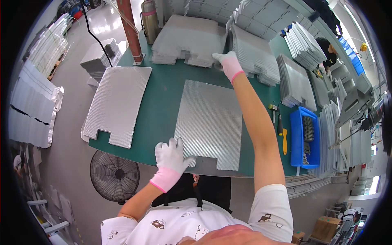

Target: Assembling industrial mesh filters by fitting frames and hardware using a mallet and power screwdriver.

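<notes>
A silvery textured panel [210, 122] with a notch in its near edge lies flat on the green table in front of me. At its near left corner is my left hand [168, 157], in a white glove with a pink cuff, fingers stretched out and thumb apart. My right hand [228, 63], gloved the same way, reaches to the back of the table. It is at the right edge of a stack of similar notched panels [188, 34]; its fingertips are partly hidden and blurred. Another notched panel [118, 104] rests at the table's left edge.
More panel stacks [255, 51] stand at the back right. On the right lie a hammer [273, 110], a yellow-handled tool [284, 141] and a blue bin [304, 139] of metal parts. A steel flask [150, 22] stands behind a post [130, 32]. Below the table is a fan [114, 175].
</notes>
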The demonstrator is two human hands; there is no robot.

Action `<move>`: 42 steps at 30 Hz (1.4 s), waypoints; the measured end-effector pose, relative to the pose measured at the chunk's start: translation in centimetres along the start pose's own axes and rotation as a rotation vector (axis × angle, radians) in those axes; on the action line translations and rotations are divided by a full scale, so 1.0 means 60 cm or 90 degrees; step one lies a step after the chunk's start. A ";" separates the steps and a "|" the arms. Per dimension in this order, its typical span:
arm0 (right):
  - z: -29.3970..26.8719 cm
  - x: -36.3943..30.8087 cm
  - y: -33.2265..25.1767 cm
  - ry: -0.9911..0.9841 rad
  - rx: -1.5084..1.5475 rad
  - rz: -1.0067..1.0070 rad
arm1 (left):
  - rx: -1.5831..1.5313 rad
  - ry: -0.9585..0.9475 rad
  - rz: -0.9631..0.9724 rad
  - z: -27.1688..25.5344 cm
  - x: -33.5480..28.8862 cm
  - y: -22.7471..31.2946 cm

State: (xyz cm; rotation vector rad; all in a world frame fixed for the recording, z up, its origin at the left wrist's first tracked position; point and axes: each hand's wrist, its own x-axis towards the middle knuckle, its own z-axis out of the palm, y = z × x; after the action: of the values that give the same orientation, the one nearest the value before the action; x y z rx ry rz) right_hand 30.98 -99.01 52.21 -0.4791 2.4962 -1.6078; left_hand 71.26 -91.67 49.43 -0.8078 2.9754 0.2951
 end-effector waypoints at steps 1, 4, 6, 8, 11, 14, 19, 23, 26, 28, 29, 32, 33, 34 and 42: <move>0.002 0.034 0.018 0.038 -0.079 -0.014 | 0.016 0.052 0.036 0.003 0.004 0.002; 0.014 0.004 -0.088 0.133 0.358 -0.106 | 0.013 0.120 0.018 0.015 -0.003 -0.019; -0.010 0.019 -0.119 -0.229 0.785 0.125 | -0.035 0.184 0.078 0.027 0.006 -0.034; -0.011 0.026 -0.133 -0.258 0.916 0.209 | -0.046 0.166 0.085 0.028 0.008 -0.037; -0.031 0.025 -0.126 -0.421 0.935 -0.072 | -0.045 0.142 0.113 0.023 0.011 -0.042; -0.039 0.002 -0.127 -0.352 0.836 -0.081 | -0.047 0.185 0.138 0.026 0.009 -0.056; -0.060 -0.046 -0.120 -0.416 0.821 -0.141 | -0.143 0.451 0.187 -0.012 0.013 -0.077; -0.082 -0.071 -0.084 -0.402 0.700 -0.104 | -0.230 0.643 0.143 -0.096 0.099 -0.088; -0.082 -0.125 -0.080 -0.346 0.681 -0.015 | -0.345 0.665 0.122 -0.144 0.205 -0.136; -0.104 -0.088 -0.027 -0.404 0.675 -0.021 | -0.311 0.676 0.196 -0.177 0.285 -0.128; -0.106 -0.091 -0.016 -0.399 0.666 0.025 | -0.235 0.680 0.245 -0.194 0.321 -0.129; -0.108 -0.095 -0.021 -0.350 0.653 0.145 | -0.168 0.543 0.246 -0.221 0.441 -0.137; -0.100 -0.100 -0.034 -0.310 0.646 0.222 | -0.134 0.391 0.135 -0.222 0.480 -0.148; -0.087 -0.132 -0.066 -0.227 0.533 0.210 | -0.098 0.237 0.019 -0.210 0.510 -0.168; -0.152 -0.086 -0.152 -0.329 0.295 -0.189 | -0.052 0.048 0.068 -0.168 0.591 -0.220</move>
State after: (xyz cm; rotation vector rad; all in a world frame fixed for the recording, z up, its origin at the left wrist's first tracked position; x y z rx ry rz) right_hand 35.01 -92.88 64.00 -1.0652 1.6766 -1.7964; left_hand 47.37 -122.43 53.79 -0.6839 3.1013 0.4013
